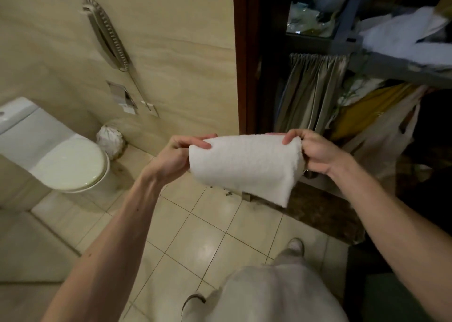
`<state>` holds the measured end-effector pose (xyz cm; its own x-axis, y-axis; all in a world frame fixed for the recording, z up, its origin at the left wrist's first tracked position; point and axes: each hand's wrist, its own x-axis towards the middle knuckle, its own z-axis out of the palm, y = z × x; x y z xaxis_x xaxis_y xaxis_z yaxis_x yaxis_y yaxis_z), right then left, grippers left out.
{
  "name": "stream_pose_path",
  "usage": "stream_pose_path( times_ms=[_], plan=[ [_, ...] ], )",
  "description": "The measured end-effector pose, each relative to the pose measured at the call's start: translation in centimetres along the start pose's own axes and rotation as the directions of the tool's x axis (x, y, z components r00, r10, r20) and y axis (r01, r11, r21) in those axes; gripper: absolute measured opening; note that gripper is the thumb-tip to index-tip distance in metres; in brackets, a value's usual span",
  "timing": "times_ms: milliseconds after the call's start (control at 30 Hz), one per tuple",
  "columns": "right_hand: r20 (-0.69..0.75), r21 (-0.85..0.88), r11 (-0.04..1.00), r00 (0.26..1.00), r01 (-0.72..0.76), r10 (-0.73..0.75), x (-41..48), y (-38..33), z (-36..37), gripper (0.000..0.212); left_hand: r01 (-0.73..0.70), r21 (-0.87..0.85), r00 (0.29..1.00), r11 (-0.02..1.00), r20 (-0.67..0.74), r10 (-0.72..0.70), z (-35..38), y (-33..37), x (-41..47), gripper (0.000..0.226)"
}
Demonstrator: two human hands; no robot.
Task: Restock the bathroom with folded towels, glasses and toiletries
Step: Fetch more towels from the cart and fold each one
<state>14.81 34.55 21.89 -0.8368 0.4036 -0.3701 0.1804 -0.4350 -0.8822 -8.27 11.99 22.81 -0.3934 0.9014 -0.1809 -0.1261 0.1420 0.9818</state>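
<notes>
**As the towel hangs between two hands, folding is the step in hand**

Where the beige stone-look wall [171, 40] meets the pale square-tiled floor [208, 236], a person stands just inside the bathroom doorway. The grey plastic housekeeping cart [381, 62] sits in the dark opening to the right, with loose white linen [401, 40] heaped on its top tray. The white ceramic toilet [68, 165], lid down, stands against the wall on the left.

The small white terry towel [244, 165] is in mid-air at about waist height, above the floor and touching no surface. It is doubled over, so a rounded fold runs along its top and the loose edges hang below. The left hand [181, 150] pinches the towel's left end, thumb on the near face and fingers behind. The right hand [315, 150] grips the right end, fingers curled round the edge and thumb on top.

This looks like the folding part of the towel restock, with placing not yet begun. The next move probably calls for bringing the two ends together evenly, keeping the hanging edges aligned. No shelf or rail for the towel is in view.
</notes>
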Motion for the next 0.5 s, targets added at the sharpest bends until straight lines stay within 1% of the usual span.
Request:
stream_pose_path(
  times_ms=[33, 67, 100, 167, 267, 367, 500],
  plan=[
    [-0.030, 0.019, 1.000, 1.000, -0.001, 0.001, 0.3, 0.5, -0.3, 0.029, -0.006, -0.018, 1.000, 1.000, -0.015, 0.006, 0.4, 0.2, 0.1, 0.073],
    [-0.049, 0.039, 0.999, 0.999, 0.014, -0.012, 0.1, 0.6, -0.1, 0.021, -0.009, -0.055, 0.999, 0.998, -0.039, 0.007, 0.3, 0.0, 0.1, 0.072],
    [-0.070, 0.071, 0.997, 0.997, 0.037, -0.032, -0.1, 0.8, 0.0, 0.020, -0.015, -0.098, 0.999, 0.995, -0.045, 0.011, 0.5, 0.1, 0.1, 0.072],
    [-0.073, 0.141, 0.988, 0.996, 0.060, -0.050, -0.5, 1.4, 0.4, 0.042, -0.030, -0.162, 0.997, 0.986, -0.072, 0.019, 0.8, 0.2, 0.0, 0.070],
    [-0.086, 0.231, 0.973, 0.996, 0.021, -0.001, -0.8, 3.5, 1.5, 0.053, -0.032, -0.236, 0.990, 0.971, -0.141, -0.002, 1.0, -0.2, -0.2, 0.067],
    [-0.036, 0.291, 0.957, 0.999, -0.022, 0.034, -0.7, 6.1, 2.7, 0.066, -0.032, -0.272, 0.980, 0.962, -0.196, -0.023, 0.9, -1.0, -0.1, 0.063],
    [-0.039, 0.222, 0.975, 0.999, 0.000, 0.009, -0.8, 7.2, 4.1, 0.069, -0.044, -0.297, 0.965, 0.954, -0.261, -0.036, -0.1, -2.5, 0.1, 0.044]
  ],
)
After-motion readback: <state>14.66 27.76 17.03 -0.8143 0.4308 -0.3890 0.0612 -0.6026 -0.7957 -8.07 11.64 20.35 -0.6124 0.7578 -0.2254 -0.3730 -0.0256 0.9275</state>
